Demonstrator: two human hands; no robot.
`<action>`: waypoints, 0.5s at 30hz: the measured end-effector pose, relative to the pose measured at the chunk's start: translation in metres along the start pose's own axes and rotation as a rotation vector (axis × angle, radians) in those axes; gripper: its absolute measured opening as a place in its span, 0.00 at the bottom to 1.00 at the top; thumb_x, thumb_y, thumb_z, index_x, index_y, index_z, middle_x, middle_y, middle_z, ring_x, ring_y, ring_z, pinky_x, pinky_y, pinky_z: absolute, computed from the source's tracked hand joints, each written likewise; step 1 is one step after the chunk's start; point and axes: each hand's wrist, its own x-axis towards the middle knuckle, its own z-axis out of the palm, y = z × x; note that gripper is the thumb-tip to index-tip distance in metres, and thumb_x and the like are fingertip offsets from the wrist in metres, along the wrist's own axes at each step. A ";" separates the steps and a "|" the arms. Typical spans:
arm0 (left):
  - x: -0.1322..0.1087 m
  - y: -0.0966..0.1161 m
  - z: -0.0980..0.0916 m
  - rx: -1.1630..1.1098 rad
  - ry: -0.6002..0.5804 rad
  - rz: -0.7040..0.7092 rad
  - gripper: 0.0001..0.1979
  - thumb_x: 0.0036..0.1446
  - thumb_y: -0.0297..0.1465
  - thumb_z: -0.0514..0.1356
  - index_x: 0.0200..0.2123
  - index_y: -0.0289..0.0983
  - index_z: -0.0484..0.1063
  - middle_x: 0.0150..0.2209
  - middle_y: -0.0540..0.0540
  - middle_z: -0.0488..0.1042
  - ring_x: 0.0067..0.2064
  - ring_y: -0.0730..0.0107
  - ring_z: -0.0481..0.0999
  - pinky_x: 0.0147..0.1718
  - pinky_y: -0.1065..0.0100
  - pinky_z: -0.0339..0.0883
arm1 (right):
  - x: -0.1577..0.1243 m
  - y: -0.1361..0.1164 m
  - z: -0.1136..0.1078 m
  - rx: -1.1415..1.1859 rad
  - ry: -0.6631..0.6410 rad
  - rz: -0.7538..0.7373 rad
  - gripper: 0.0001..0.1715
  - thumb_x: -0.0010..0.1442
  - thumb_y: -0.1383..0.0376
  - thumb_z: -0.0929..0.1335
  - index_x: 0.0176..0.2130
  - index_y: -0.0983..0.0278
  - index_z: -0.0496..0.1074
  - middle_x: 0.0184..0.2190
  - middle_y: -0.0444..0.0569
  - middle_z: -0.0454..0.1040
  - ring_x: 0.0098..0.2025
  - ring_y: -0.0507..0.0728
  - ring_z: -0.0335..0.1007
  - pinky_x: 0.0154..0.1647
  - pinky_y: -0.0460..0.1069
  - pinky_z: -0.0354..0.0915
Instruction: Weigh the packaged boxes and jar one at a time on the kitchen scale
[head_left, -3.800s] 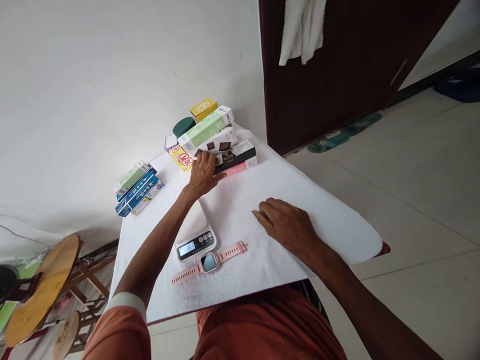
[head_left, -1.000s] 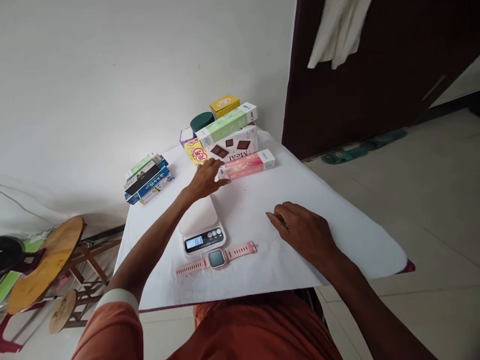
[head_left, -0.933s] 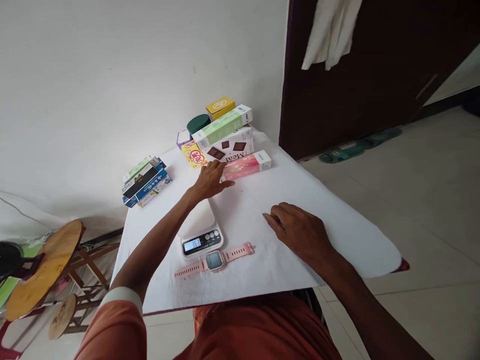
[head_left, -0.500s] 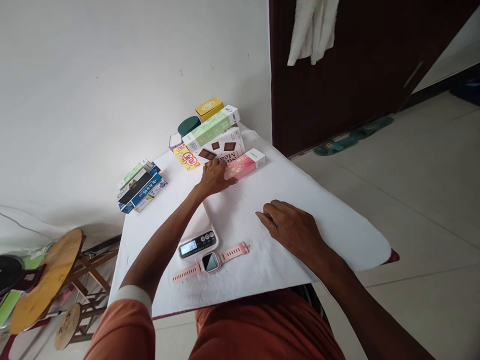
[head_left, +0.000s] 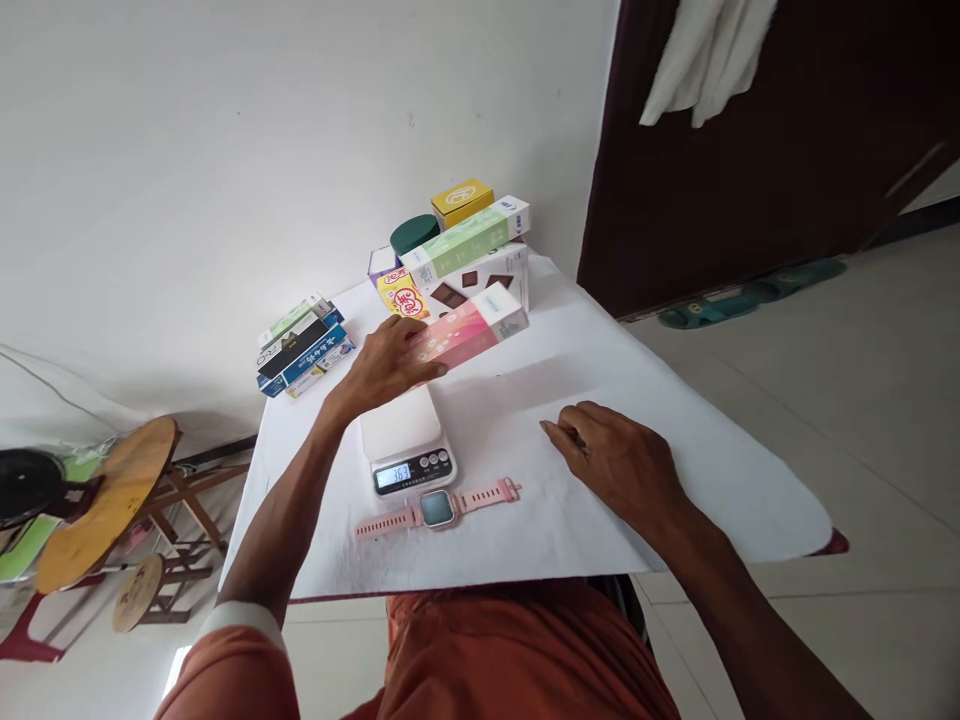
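Note:
My left hand [head_left: 394, 362] is closed around one end of a long pink and white box [head_left: 472, 335], lifted above the table, its white end pointing right. Below this hand is a white digital scale [head_left: 401, 425] with a bare platform and a lit display that seems to read 363. A smartwatch with a pink strap [head_left: 437, 508] lies unfastened in front of the scale. My right hand [head_left: 619, 455] rests at the table's right side, fingers curled. Whether something small is inside them is hidden.
Behind stand a chocolate box [head_left: 514, 268], a green and white box [head_left: 469, 240] on top of it, a yellow box [head_left: 463, 203], a dark green round lid [head_left: 415, 234] and a yellow-red packet [head_left: 403, 297]. Stacked boxes [head_left: 304, 350] lie left on the white-covered table [head_left: 510, 420].
My left hand has taken the pink box up off the table and drawn it left, toward the scale. My right hand stays curled in about the same place. The view has shifted.

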 end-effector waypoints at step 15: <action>-0.103 -0.042 0.012 0.110 -0.162 -0.208 0.27 0.63 0.44 0.69 0.61 0.42 0.70 0.57 0.39 0.75 0.60 0.46 0.73 0.59 0.45 0.65 | 0.000 -0.004 -0.004 -0.032 -0.062 0.007 0.28 0.76 0.50 0.58 0.28 0.60 0.63 0.25 0.47 0.72 0.26 0.53 0.64 0.28 0.49 0.54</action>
